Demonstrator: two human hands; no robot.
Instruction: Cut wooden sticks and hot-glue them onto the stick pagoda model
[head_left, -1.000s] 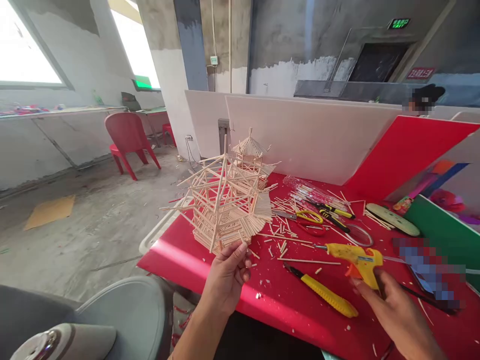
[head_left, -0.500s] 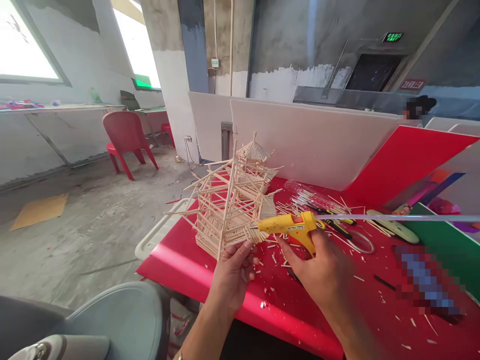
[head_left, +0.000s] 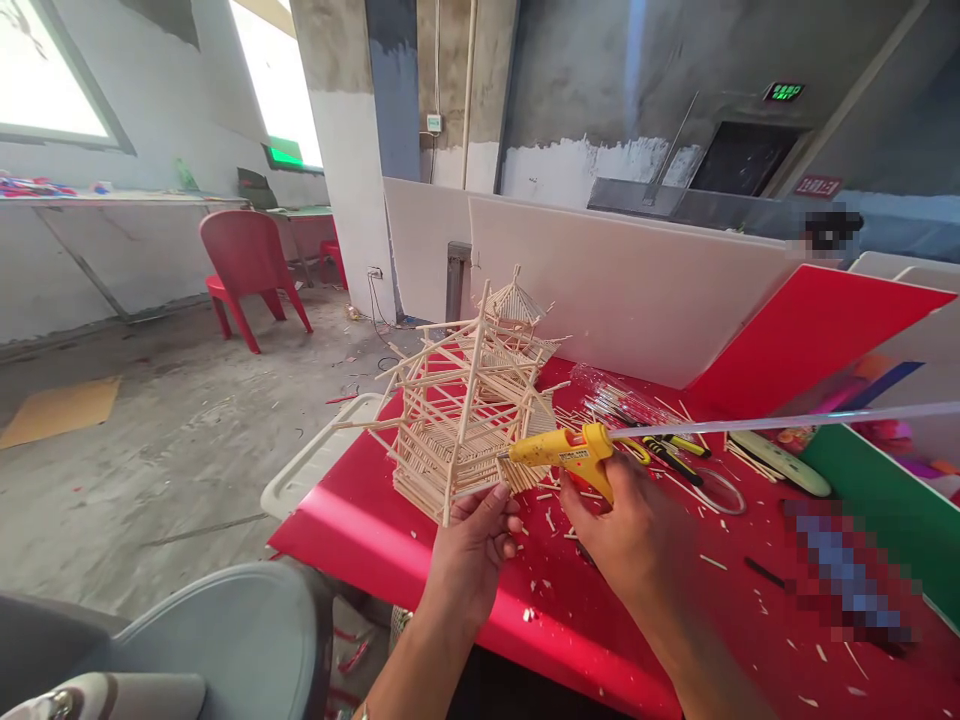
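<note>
While hands hold glue gun, stickwork | red tabletop littered | door seemingly shut

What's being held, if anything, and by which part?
Right hand: yellow glue gun, by its handle. Left hand: at lower edge of stick model; grip unclear.

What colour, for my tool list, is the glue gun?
Mostly yellow; the glue gun shows best in the head view.

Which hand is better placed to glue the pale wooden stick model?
Right, most likely: the right hand grips the yellow glue gun, nozzle towards the pale wooden stick model; the left hand is at the model's lower edge.
</note>
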